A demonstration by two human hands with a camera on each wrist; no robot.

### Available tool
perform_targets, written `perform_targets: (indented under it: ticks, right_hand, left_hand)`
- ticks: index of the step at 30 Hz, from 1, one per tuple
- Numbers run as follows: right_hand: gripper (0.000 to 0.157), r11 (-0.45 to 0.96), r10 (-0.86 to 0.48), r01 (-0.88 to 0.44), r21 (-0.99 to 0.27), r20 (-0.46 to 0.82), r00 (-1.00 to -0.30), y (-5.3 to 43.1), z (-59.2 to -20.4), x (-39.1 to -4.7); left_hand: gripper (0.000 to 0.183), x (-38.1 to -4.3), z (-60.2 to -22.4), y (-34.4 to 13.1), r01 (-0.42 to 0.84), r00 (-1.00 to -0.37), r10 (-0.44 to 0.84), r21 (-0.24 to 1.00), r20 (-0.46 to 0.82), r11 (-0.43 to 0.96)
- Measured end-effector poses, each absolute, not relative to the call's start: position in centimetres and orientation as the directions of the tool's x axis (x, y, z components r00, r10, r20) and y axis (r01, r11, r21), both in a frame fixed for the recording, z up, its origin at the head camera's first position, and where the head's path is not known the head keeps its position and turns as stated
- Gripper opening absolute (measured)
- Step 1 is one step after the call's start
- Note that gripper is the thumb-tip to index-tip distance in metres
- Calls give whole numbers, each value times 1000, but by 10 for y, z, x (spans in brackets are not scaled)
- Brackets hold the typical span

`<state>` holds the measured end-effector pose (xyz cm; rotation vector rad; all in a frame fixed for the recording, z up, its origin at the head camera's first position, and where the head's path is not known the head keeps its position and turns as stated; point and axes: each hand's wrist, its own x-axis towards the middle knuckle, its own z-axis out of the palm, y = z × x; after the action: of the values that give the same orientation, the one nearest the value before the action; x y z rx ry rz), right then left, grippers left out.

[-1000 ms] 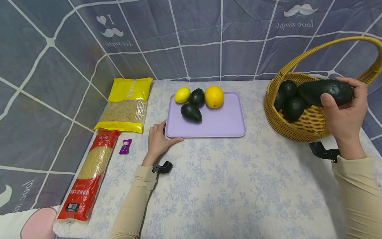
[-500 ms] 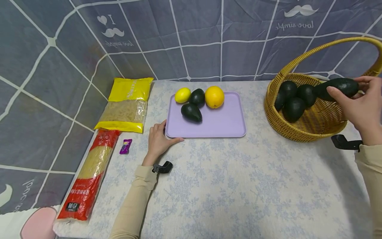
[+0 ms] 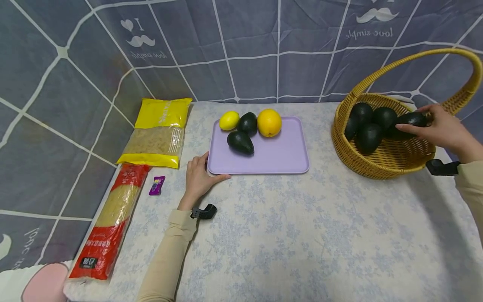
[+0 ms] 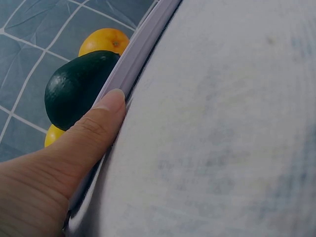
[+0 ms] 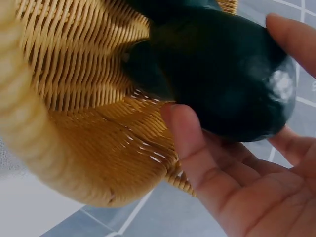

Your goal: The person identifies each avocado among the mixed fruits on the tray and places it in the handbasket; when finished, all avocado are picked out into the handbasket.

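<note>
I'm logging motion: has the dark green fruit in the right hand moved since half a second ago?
Yes: against the basket, the dark green fruit in the right hand has shifted left and down in the head view.

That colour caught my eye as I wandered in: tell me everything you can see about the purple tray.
The purple tray is a pale rectangle with rounded corners and a raised rim, seemingly plastic. It lies flat on the patterned tablecloth, carrying a lemon, two avocados and an orange. The left hand rests at its near left corner, thumb touching the front rim.
</note>
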<state>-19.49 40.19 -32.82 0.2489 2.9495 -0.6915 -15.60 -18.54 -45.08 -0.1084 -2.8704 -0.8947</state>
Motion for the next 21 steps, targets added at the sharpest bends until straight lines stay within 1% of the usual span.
perform_targets:
  ticks: [4,6,10,16,21]
  right_hand:
    - [92,905,53,136,-403,-210,-976,403,-331,-200]
    - [90,904,2,109,-414,-251,-968,403,-331,-201]
    - [90,904,-50,93,-418,-318,-947,404,-332,-206]
    - [95,904,-77,115,-411,-424,-903,406,-331,-216]
    - [97,892,-72,140,-430,-441,-894,408,-332,-220]
  left_hand:
    - [106,-156,-450,-185,107,-989,29,561,146,821]
    - [106,-156,-450,-185,109,-989,30,562,148,820]
    - [106,-155,-450,-185,117,-987,34,560,156,820]
    - [106,-156,-450,-184,117,-987,34,559,157,821]
    - [106,-155,-450,-185,110,-988,29,560,152,821]
